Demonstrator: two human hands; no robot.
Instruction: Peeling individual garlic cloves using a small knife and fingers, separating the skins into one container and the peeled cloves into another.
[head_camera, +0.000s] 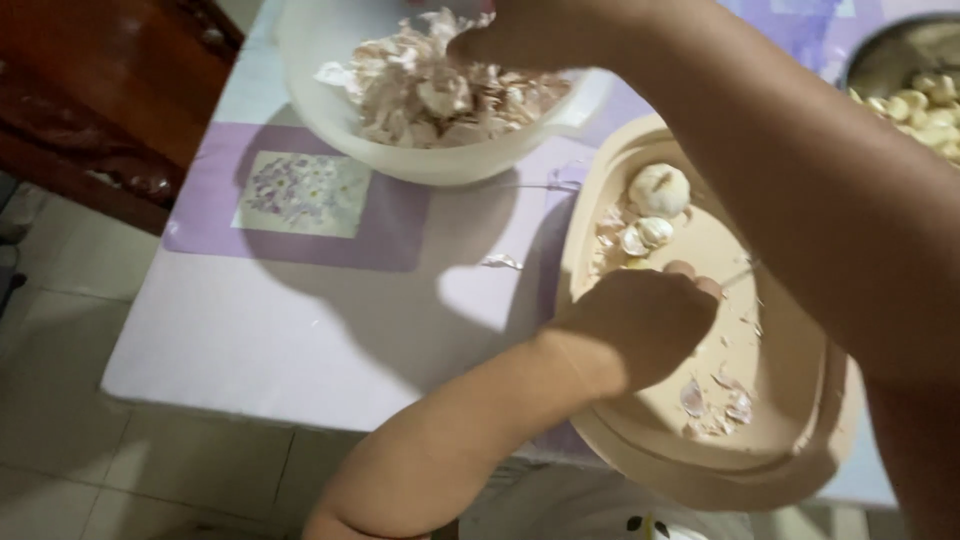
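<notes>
My left hand is curled into a fist over a beige oval tray. A thin metal blade sticks out past its fingers. Just beyond that hand, a whole garlic bulb and a few loose cloves lie on the tray. Bits of papery skin lie nearer to me. My right arm reaches across the tray, and my right hand hangs over a white bowl heaped with garlic skins. Its fingers are bunched at the pile, partly cut off by the frame's top edge.
A metal bowl of peeled cloves stands at the top right. The table has a pale cloth with a purple floral placemat. A dark wooden chair stands at the left, with tiled floor below.
</notes>
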